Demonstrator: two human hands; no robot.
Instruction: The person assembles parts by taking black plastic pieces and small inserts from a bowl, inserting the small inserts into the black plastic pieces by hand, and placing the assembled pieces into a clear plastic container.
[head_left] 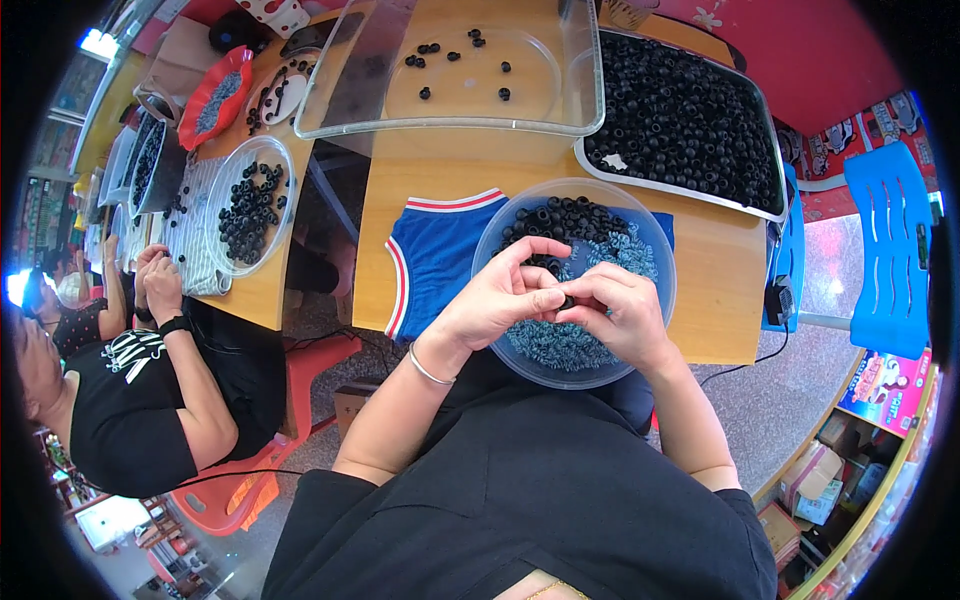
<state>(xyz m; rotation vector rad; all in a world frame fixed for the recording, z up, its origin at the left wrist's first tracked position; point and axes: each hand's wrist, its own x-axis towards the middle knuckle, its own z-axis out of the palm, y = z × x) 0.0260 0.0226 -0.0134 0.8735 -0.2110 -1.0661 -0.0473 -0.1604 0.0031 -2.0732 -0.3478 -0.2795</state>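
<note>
Both hands meet over a clear round tub [668, 290]. A small black round part [567, 302] shows between their fingertips. My right hand [630, 310] pinches it with thumb and forefinger. The thumb of my left hand [490, 300] presses in against the same part, its forefinger curved above; a silver bangle sits on that wrist. Inside the tub, black parts [575, 215] lie at the far side. Many small grey-blue translucent pieces [560, 345] fill the near and right side. A blue cloth garment [440, 250] with red and white trim lies partly beneath the tub.
A white-rimmed tray [690, 120] heaped with black parts stands far right. Beside it, a clear bin [450, 128] holds several loose ones. At left, a co-worker [140, 390] sits by another clear tub [290, 170] of black parts. A blue chair [890, 250] stands right.
</note>
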